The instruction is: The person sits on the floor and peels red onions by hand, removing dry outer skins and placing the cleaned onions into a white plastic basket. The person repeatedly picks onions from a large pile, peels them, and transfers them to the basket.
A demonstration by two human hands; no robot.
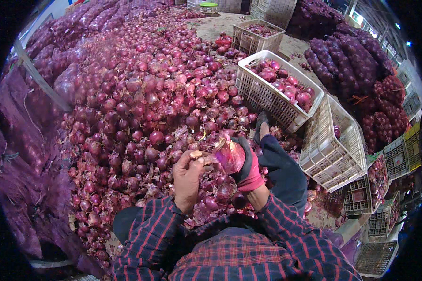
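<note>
My right hand (250,172), in a pink and dark work glove, grips a large red onion (229,158) above the pile. The onion's loose skin hangs toward the left. Bare, my left hand (187,177) pinches a strip of dry onion skin (209,160) at the onion's side. A small tan piece (196,154) shows by my thumb; what it is, I cannot tell. Beneath both hands spreads a heap of loose red onions (154,119) mixed with papery skins.
To the right, a white plastic crate (267,95) holds red onions. Beside it a second crate (332,147) leans tilted, with an onion inside. Farther back stands another crate (256,38). Full purple mesh sacks (348,56) are stacked at right; purple netting (31,158) lines the left.
</note>
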